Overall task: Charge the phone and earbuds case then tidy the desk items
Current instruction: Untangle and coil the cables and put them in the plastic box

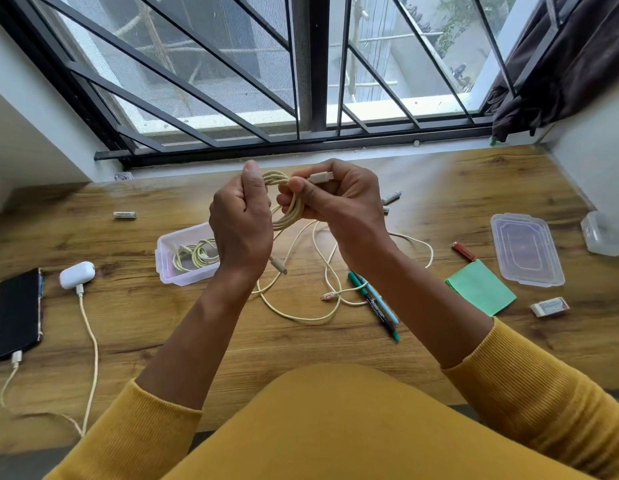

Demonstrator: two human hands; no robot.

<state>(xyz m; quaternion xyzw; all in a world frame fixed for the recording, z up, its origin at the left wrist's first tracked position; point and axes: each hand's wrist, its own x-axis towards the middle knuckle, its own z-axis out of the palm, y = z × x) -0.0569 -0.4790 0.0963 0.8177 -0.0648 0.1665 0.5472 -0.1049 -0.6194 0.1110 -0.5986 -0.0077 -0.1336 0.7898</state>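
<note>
Both hands are gripping a coiled cable (pixel 287 202): left hand (pixel 240 220) clutching loops, right hand (pixel 339 199) pinching its plug. Just under the left hand, a box (pixel 169 261) is holding another coil (pixel 195 254); lid (pixel 526 249) is lying rightward.

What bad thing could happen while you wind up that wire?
The left hand and right hand hold the coiled cable above the desk. If the grip slips, the coil could spring apart. The loose cable lies across the pens, so pulling it might drag them. The container already holds a cable, so space may be tight.
</note>
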